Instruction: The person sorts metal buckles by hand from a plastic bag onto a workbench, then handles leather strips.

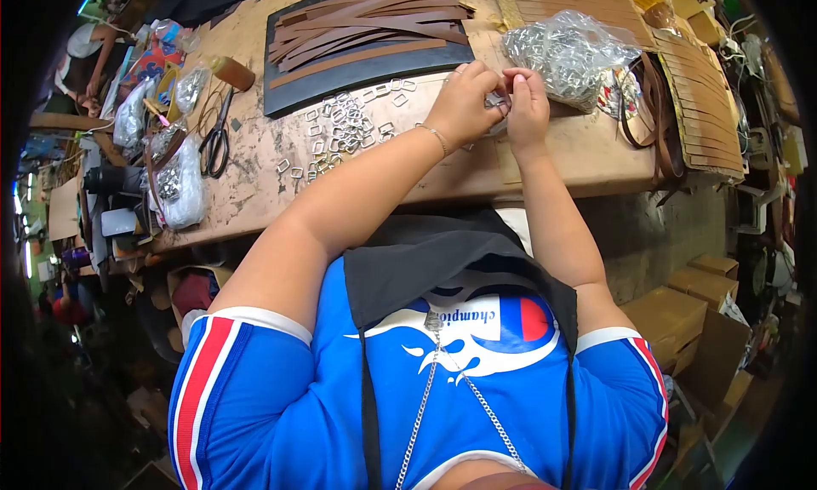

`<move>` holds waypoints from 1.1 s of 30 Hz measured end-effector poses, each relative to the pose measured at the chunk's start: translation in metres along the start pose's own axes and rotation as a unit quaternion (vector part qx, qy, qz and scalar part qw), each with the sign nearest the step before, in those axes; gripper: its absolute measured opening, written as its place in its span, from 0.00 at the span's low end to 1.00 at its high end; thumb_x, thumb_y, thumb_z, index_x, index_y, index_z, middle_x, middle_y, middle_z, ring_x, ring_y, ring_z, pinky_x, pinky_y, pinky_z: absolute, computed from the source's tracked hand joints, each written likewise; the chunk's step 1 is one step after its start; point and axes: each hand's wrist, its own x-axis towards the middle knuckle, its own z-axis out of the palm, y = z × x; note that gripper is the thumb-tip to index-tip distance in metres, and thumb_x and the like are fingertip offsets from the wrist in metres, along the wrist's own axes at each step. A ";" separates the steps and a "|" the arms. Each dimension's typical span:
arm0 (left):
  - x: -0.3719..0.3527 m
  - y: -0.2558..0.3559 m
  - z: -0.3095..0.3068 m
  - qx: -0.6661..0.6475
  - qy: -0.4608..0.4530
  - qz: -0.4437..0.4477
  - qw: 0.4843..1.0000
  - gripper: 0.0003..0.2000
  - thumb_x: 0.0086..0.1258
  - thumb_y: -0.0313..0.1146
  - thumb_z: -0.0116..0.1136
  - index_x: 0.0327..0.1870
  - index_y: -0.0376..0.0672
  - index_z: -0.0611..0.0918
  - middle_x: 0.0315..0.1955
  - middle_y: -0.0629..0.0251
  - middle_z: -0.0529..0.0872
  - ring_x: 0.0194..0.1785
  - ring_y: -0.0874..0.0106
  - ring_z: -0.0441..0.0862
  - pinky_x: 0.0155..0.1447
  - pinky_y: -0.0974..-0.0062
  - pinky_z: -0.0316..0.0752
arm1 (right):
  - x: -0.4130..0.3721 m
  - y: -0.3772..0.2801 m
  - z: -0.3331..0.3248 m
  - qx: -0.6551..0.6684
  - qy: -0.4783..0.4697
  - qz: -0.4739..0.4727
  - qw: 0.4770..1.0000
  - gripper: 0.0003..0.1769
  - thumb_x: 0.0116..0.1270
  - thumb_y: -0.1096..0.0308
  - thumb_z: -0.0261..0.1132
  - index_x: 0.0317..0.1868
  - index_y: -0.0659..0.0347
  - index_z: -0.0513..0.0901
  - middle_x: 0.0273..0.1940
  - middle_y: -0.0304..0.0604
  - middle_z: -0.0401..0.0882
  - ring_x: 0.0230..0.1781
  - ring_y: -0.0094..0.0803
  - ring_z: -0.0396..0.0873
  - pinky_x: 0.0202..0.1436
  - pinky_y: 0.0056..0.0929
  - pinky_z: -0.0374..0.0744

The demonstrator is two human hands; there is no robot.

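Note:
My left hand (465, 103), with a bracelet at the wrist, is closed in a pinch above the table near the black board's corner. Close against it is my right hand (528, 108), its fingers also pinched together. A small silvery metal piece (495, 101) shows between the two hands, mostly covered by fingers. Loose rectangular metal rings (345, 124) lie scattered left of my hands. Brown leather strips (366, 26) are piled on the black board (289, 101) beyond. Just right of my right hand rests a clear plastic bag of metal pieces (566, 60).
Scissors (217, 141), a brown bottle (232, 73) and bagged items (183, 188) occupy the worktable's left side. Slit leather sheets (698, 98) and dark straps (659, 120) hang at the right edge. Cardboard boxes (664, 320) stand below right. Another person's arm (98, 60) shows far left.

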 end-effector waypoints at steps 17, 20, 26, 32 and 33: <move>-0.113 -0.056 -0.170 0.229 0.138 -0.151 0.952 0.11 0.69 0.33 0.64 0.49 0.43 0.86 0.58 0.54 0.85 0.65 0.53 0.77 0.72 0.57 0.67 | -0.109 -0.033 0.032 -0.408 -0.352 -0.216 0.814 0.37 0.67 0.53 0.72 0.73 0.54 0.72 0.75 0.54 0.66 0.77 0.54 0.64 0.76 0.51 0.67; -0.204 -0.077 -0.184 0.388 0.164 -0.233 0.876 0.21 0.73 0.42 0.62 0.63 0.44 0.81 0.68 0.49 0.76 0.73 0.48 0.69 0.77 0.51 0.60 | -0.110 -0.010 0.054 -0.473 -0.373 -0.187 0.776 0.44 0.68 0.44 0.68 0.80 0.51 0.65 0.82 0.52 0.56 0.82 0.56 0.54 0.80 0.55 0.60; -0.214 -0.057 -0.157 0.354 -0.002 -0.255 0.900 0.38 0.75 0.62 0.53 0.80 0.50 0.65 0.81 0.53 0.61 0.83 0.46 0.53 0.83 0.44 0.42 | -0.057 0.015 0.119 -0.436 -0.361 -0.225 0.793 0.40 0.71 0.43 0.65 0.78 0.54 0.68 0.80 0.52 0.59 0.83 0.57 0.51 0.82 0.55 0.58; -0.155 -0.073 -0.142 0.355 -0.060 -0.216 0.908 0.36 0.74 0.61 0.55 0.80 0.54 0.66 0.80 0.65 0.65 0.83 0.56 0.56 0.82 0.40 0.44 | -0.048 0.036 0.132 -0.488 -0.281 -0.231 0.793 0.33 0.76 0.44 0.58 0.72 0.58 0.75 0.76 0.52 0.66 0.79 0.57 0.61 0.80 0.55 0.62; -0.155 -0.072 -0.141 0.348 -0.045 -0.206 0.913 0.34 0.73 0.60 0.56 0.77 0.54 0.70 0.77 0.66 0.69 0.81 0.57 0.59 0.81 0.42 0.47 | -0.051 0.033 0.131 -0.461 -0.311 -0.236 0.797 0.31 0.77 0.46 0.58 0.69 0.58 0.78 0.75 0.52 0.69 0.77 0.57 0.63 0.79 0.55 0.63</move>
